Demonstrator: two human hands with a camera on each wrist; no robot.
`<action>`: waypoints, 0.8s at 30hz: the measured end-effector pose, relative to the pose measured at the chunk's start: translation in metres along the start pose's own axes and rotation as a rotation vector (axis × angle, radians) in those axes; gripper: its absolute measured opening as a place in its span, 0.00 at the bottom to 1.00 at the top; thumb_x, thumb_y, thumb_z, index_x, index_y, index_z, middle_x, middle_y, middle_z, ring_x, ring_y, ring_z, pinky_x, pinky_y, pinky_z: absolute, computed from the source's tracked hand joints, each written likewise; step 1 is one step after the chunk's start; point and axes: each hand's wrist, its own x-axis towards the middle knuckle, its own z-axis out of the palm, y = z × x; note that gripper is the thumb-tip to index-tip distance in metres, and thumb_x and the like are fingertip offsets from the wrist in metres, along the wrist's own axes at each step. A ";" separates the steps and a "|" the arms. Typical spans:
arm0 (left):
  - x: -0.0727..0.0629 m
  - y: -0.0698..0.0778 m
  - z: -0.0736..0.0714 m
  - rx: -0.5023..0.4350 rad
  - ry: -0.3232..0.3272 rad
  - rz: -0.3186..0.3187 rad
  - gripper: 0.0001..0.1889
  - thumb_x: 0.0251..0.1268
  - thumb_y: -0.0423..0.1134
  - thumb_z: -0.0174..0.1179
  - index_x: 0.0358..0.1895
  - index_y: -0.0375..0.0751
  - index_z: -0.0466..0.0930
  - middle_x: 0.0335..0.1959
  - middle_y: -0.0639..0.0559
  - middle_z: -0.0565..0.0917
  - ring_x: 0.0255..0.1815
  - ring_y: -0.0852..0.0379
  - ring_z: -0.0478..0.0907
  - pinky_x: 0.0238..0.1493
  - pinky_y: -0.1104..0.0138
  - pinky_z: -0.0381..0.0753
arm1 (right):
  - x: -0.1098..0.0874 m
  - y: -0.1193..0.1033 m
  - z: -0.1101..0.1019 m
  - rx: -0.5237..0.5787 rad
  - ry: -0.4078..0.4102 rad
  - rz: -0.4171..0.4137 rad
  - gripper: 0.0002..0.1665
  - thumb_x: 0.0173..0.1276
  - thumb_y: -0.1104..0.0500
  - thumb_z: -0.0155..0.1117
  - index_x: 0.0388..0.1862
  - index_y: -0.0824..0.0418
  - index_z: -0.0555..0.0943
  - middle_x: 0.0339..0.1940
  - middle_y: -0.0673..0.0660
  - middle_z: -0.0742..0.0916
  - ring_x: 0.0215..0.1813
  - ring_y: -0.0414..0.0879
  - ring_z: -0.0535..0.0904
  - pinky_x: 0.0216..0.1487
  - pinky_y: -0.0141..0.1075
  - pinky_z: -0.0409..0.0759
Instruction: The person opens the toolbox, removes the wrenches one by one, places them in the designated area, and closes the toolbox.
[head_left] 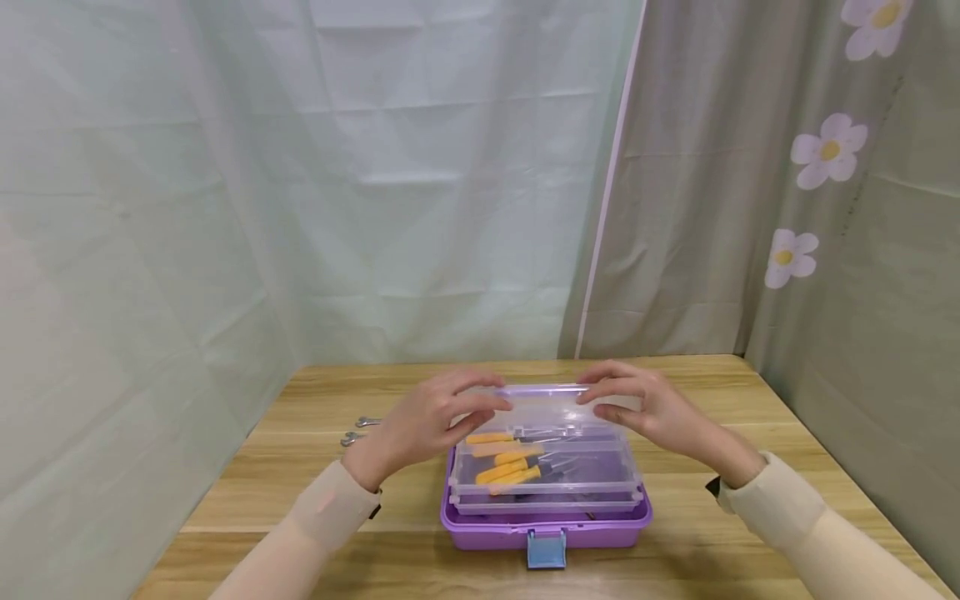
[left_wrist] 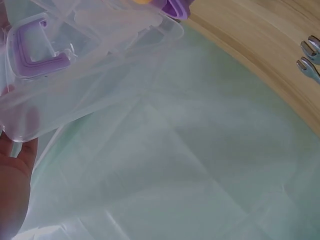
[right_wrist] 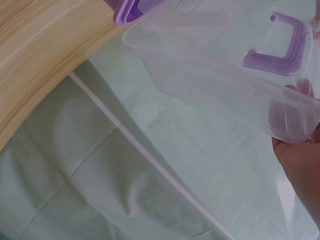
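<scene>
A purple toolbox (head_left: pixel 487 536) stands on the table with its light-blue latch (head_left: pixel 546 550) facing me. Its clear lid (left_wrist: pixel 100 95) is raised, and a purple carrying handle (right_wrist: pixel 285 62) is set in its top. At one corner of the lid my left hand (head_left: pixel 442 412) grips the plastic, with fingers showing through it. The opposite corner is held by my right hand (head_left: pixel 648 406). Below both hands, several screwdrivers (head_left: pixel 517 479) with yellow handles lie in a clear inner tray (head_left: pixel 555 506). What lies under the tray is mostly hidden.
Wrenches (head_left: pixel 367 422) lie on the wooden table (head_left: pixel 315 492), left of the toolbox and partly behind my left hand. Pale curtains (head_left: pixel 450 208) hang behind the table and along its sides. White flowers (head_left: pixel 828 151) decorate the right curtain.
</scene>
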 end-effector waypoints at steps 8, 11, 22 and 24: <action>-0.009 0.011 0.005 0.022 0.034 0.022 0.12 0.73 0.38 0.66 0.55 0.52 0.88 0.58 0.48 0.85 0.59 0.50 0.83 0.61 0.57 0.83 | -0.006 -0.005 0.003 0.025 -0.011 -0.039 0.27 0.59 0.76 0.75 0.49 0.47 0.89 0.58 0.56 0.86 0.61 0.51 0.82 0.60 0.33 0.81; -0.012 0.014 0.007 0.033 0.036 0.023 0.13 0.70 0.38 0.68 0.55 0.53 0.88 0.58 0.49 0.85 0.58 0.51 0.84 0.60 0.57 0.84 | -0.008 -0.007 0.005 0.027 -0.019 -0.045 0.26 0.58 0.76 0.76 0.48 0.49 0.89 0.58 0.57 0.86 0.61 0.51 0.81 0.60 0.33 0.81; -0.022 0.022 0.015 0.077 0.050 0.100 0.10 0.75 0.40 0.63 0.53 0.53 0.89 0.56 0.48 0.86 0.57 0.53 0.84 0.58 0.59 0.84 | -0.018 -0.010 0.016 0.038 -0.016 -0.147 0.29 0.56 0.78 0.75 0.48 0.49 0.88 0.54 0.58 0.85 0.57 0.50 0.81 0.53 0.32 0.82; -0.024 0.024 0.015 0.085 0.039 0.102 0.10 0.75 0.41 0.63 0.53 0.53 0.89 0.55 0.48 0.86 0.58 0.53 0.84 0.59 0.59 0.84 | -0.020 -0.010 0.018 0.030 -0.016 -0.146 0.29 0.56 0.78 0.75 0.48 0.48 0.88 0.54 0.57 0.85 0.58 0.50 0.81 0.53 0.32 0.81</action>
